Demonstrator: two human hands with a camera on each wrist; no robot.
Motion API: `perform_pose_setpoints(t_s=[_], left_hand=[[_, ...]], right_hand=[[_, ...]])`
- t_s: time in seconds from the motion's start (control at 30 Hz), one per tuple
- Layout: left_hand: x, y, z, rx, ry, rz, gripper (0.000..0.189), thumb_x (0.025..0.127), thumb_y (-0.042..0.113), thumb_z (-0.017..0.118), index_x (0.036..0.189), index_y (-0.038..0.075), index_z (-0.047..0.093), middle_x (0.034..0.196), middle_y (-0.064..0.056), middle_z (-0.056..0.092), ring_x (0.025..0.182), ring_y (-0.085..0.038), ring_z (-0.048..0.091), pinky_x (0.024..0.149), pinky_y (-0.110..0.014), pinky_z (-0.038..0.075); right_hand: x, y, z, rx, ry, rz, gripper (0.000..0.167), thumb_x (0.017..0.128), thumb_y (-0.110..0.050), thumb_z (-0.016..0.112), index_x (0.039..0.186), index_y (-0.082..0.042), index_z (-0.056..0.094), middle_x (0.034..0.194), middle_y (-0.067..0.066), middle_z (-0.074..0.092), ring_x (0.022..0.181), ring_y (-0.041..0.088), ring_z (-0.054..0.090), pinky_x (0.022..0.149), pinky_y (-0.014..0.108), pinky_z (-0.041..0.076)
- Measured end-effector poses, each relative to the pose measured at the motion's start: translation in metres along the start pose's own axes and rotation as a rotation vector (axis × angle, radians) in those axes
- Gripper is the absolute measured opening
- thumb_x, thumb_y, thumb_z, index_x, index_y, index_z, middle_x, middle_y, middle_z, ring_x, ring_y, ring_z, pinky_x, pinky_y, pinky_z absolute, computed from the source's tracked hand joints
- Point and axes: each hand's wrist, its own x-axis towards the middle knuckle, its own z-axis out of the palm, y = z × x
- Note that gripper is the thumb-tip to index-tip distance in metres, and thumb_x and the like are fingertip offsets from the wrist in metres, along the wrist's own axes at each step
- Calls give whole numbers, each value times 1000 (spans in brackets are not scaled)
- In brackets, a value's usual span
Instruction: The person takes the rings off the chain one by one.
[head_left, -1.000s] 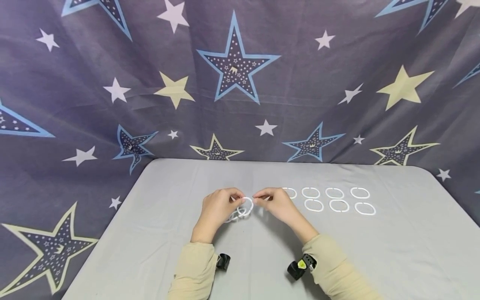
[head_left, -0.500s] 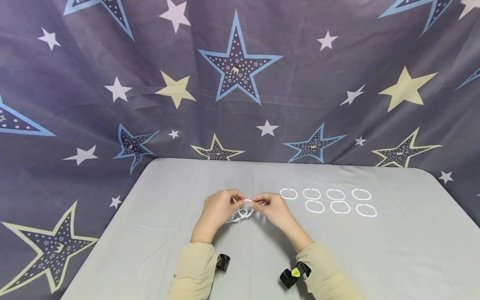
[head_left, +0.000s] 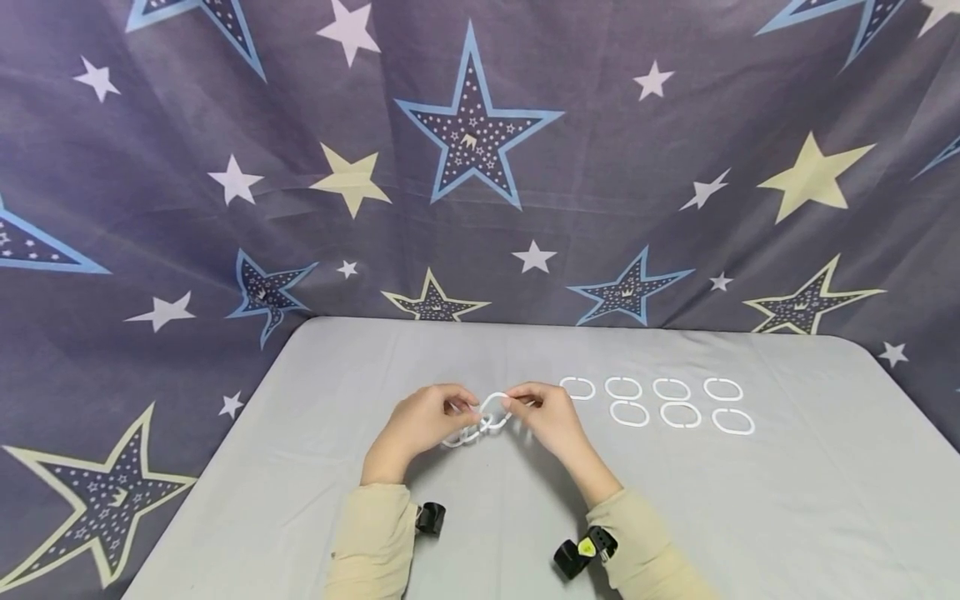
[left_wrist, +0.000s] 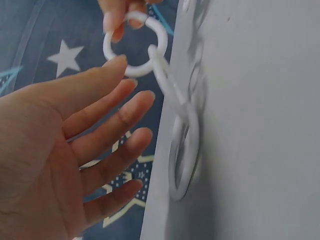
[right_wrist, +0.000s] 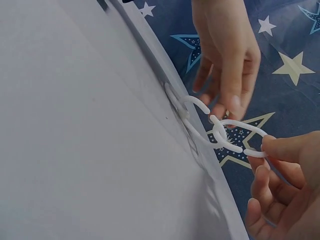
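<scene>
My right hand (head_left: 553, 421) pinches a white plastic chain link (right_wrist: 252, 127) between thumb and fingers, holding it up over the table. This oval link has a small gap in its side and is hooked through another white link (left_wrist: 164, 77). From there a short chain of links (left_wrist: 194, 155) hangs down to the cloth. My left hand (head_left: 420, 427) is just left of the held link, its thumb tip right at the link's edge in the left wrist view. The left fingers (left_wrist: 112, 122) are spread and relaxed, curled round nothing.
Several loose white links (head_left: 680, 414) lie in two rows on the grey cloth-covered table (head_left: 810, 500), right of the hands. A dark curtain (head_left: 585, 183) with stars hangs behind the table's far edge.
The left hand has let go of the link it pinched and shifted slightly left. The right hand has come in from the right and taken hold of that link.
</scene>
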Motion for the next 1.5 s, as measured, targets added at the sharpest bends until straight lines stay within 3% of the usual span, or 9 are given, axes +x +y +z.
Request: perform_pose_setpoints(t_s=[0.2, 0.43, 0.57, 1.03, 1.5], left_hand=[[-4, -9, -6, -104, -99, -48, 18, 82, 22, 81, 98, 14, 75, 84, 7, 67, 74, -12, 59, 66, -31, 48], [-6, -12, -9, -165, -197, 1, 21, 78, 15, 84, 95, 7, 75, 83, 3, 71, 75, -12, 62, 72, -33, 50], [-5, -13, -9, -169, -219, 22, 23, 75, 13, 86, 93, 6, 75, 83, 3, 71, 77, -11, 63, 76, -33, 50], [-8, -9, -9, -100, -168, -57, 9, 80, 18, 83, 88, 14, 79, 82, 7, 71, 71, -11, 58, 67, -31, 48], [-4, -8, -5, -88, -122, 7, 4, 85, 17, 79, 89, 15, 78, 79, 8, 70, 66, -10, 59, 64, -30, 48]], right_hand=[[-1, 2, 1, 12, -6, -8, 10, 85, -5, 74, 92, 2, 75, 77, 7, 70, 58, 11, 55, 50, 23, 44], [-2, 1, 1, 33, -4, -2, 11, 85, -6, 74, 93, 2, 75, 73, 5, 68, 55, 11, 54, 48, 23, 43], [-2, 0, 1, 25, 0, -1, 12, 85, -6, 75, 93, 2, 75, 74, 6, 69, 56, 12, 55, 49, 23, 43], [-3, 1, 5, 3, 5, 1, 13, 85, -7, 75, 94, 2, 76, 81, 9, 73, 62, 10, 57, 55, 23, 45], [-6, -3, 11, 52, 28, -7, 10, 83, -2, 76, 92, 1, 75, 77, 8, 72, 61, 17, 61, 53, 22, 45]])
